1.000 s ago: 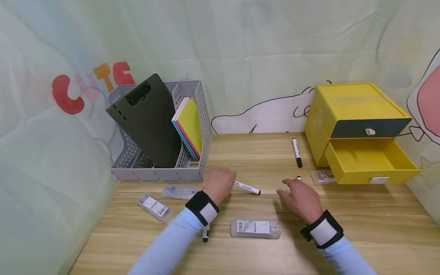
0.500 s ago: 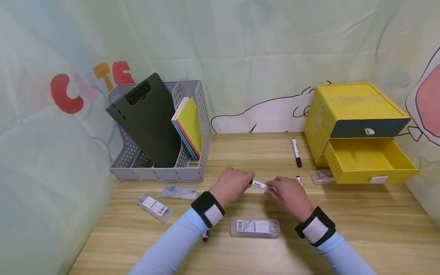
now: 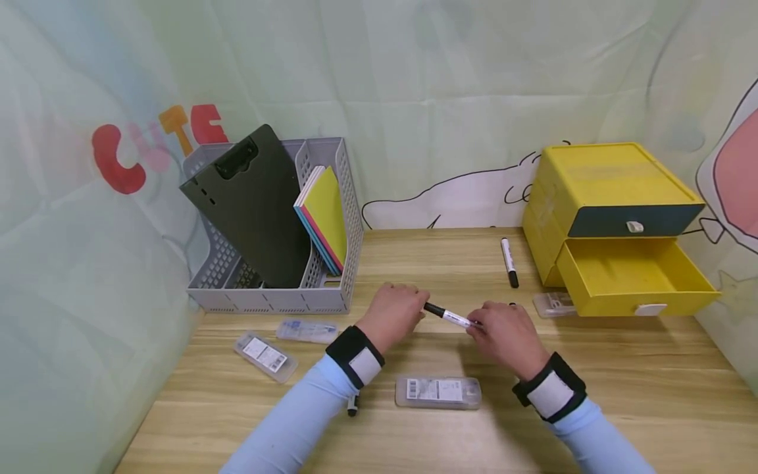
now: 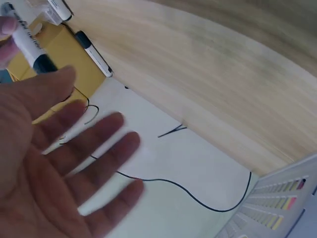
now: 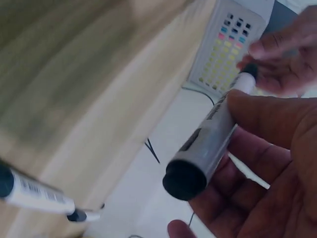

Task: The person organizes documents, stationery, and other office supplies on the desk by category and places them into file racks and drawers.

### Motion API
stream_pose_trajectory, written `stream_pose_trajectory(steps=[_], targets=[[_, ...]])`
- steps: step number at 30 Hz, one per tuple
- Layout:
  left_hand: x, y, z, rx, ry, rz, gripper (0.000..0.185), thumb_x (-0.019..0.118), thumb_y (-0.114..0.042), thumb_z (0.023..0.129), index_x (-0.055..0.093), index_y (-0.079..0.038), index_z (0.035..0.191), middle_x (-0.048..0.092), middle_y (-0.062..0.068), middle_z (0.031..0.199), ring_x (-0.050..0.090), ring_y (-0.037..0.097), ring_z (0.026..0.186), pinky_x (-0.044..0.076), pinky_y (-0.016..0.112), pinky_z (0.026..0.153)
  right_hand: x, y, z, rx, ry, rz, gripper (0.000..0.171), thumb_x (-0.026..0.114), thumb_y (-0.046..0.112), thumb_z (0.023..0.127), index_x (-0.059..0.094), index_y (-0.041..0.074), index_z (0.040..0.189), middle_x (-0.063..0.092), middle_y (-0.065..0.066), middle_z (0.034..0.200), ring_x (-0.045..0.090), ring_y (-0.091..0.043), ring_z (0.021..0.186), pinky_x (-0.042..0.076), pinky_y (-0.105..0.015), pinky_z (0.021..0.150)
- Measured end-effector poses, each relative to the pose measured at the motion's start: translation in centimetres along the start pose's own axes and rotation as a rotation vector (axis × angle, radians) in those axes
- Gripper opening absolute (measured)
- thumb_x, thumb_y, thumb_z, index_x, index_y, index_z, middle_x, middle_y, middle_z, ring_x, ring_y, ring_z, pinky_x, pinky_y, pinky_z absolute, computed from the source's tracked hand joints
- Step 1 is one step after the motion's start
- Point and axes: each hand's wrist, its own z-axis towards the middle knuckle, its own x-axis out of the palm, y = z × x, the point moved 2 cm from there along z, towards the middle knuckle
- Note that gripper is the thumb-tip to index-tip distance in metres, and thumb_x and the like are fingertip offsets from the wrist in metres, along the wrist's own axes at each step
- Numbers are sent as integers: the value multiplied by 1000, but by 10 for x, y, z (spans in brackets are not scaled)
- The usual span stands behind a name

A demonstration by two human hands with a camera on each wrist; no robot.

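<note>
In the head view, my right hand (image 3: 508,336) pinches one end of a white marker (image 3: 454,318) with a black cap, held over the middle of the table. The right wrist view shows thumb and fingers around the marker's barrel (image 5: 213,129), its black end plug towards the camera. My left hand (image 3: 391,316) is beside the capped end. In the left wrist view its fingers (image 4: 106,166) are spread and relaxed, the thumb close to the cap (image 4: 44,64); whether they touch cannot be told. Another marker is mostly hidden behind my right hand.
Clear plastic cases (image 3: 438,393) lie on the wooden table (image 3: 414,447), one partly under the open yellow drawer (image 3: 645,270). A marker (image 3: 509,263) lies near the drawer unit; another (image 3: 353,404) is half under my left arm. A grey organizer (image 3: 272,301) holds a clipboard (image 3: 254,210) and notebooks (image 3: 326,217).
My left hand first held the marker near the organizer and brought it right. My right hand then took the free end, and the left fingers have since loosened from the cap.
</note>
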Motion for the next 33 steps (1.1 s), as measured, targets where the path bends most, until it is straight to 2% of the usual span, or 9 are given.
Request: stream_pose_trajectory(steps=[5,10,15,22,24,27,29,33], targets=[[4,9,-4,-154,91,34,36,70,-38,92,66,-12,116,68,7,104,64,24,95,50,43,84,-22,-12,-1,106,2,5,11,74,18,88,74,7,86,54,2,64,47,-16,55,36,-35,54],[7,15,-7,-236,128,64,38,71,-43,90,69,-11,112,67,9,102,63,26,94,50,46,85,-48,-27,-5,194,-79,7,19,67,19,92,70,5,79,47,2,55,43,-17,48,31,-32,47],[7,16,-7,-271,141,64,39,72,-44,90,70,-11,110,67,9,101,63,26,94,49,47,85,-73,-45,-10,287,-161,20,27,63,23,93,69,3,76,46,0,53,43,-20,48,29,-33,44],[6,16,-7,-291,164,63,41,71,-45,90,69,-11,113,67,11,105,63,29,99,47,52,91,-101,-75,-24,468,-146,33,36,61,26,95,71,-8,90,55,-7,60,48,-25,55,32,-35,48],[6,15,-7,-288,161,74,41,71,-45,90,69,-11,112,67,11,105,63,29,98,48,52,90,-108,-84,-28,507,-154,41,38,59,27,95,71,-9,90,55,-7,59,47,-25,54,32,-34,47],[6,15,-7,-285,158,91,41,71,-46,89,70,-12,111,67,10,104,64,28,98,48,51,87,-116,-96,-35,553,-159,62,42,56,28,96,70,-8,81,54,-6,57,46,-25,53,31,-34,45],[6,14,-7,-285,162,99,41,71,-47,89,70,-12,111,67,10,104,64,27,97,48,49,85,-119,-103,-38,569,-162,51,44,54,29,96,68,-3,70,50,-4,54,43,-25,51,29,-33,44],[7,13,-7,-289,177,89,41,71,-47,89,70,-13,111,67,9,104,63,27,98,48,49,86,-122,-112,-39,598,-143,8,49,50,31,95,54,10,51,41,-1,49,39,-23,48,24,-33,46]])
